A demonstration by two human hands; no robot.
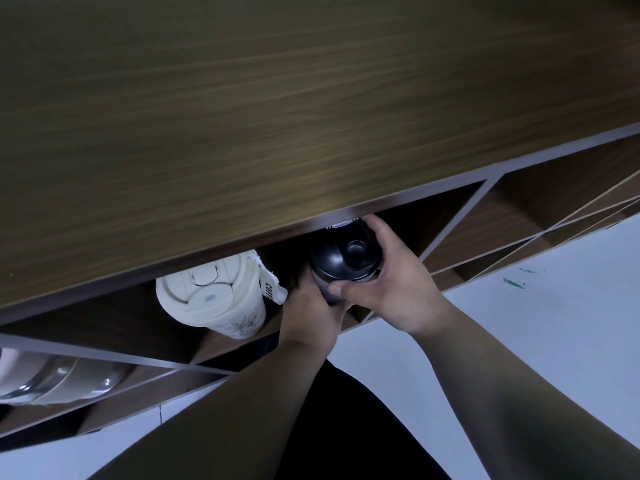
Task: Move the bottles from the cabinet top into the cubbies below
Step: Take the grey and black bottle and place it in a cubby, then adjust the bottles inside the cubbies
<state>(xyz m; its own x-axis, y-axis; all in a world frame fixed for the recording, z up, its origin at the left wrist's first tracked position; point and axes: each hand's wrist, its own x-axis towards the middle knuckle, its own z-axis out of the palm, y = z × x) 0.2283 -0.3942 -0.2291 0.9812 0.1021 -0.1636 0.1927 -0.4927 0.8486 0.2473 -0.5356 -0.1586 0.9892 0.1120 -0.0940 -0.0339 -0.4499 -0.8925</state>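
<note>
text: "COFFE", partly cut off | on: cream cup's tag (271, 289)

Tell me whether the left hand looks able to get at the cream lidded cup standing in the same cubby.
Probably yes, once freed. The left hand now grips the black lidded bottle together with the right hand. The cream lidded cup stands just beside it at the open cubby front, nothing between them.

Two hands, left (311, 315) and right (391, 285), one black bottle (343, 261), one cream cup (214, 294), one cabinet (277, 98), several open cubbies (540, 199)
</note>
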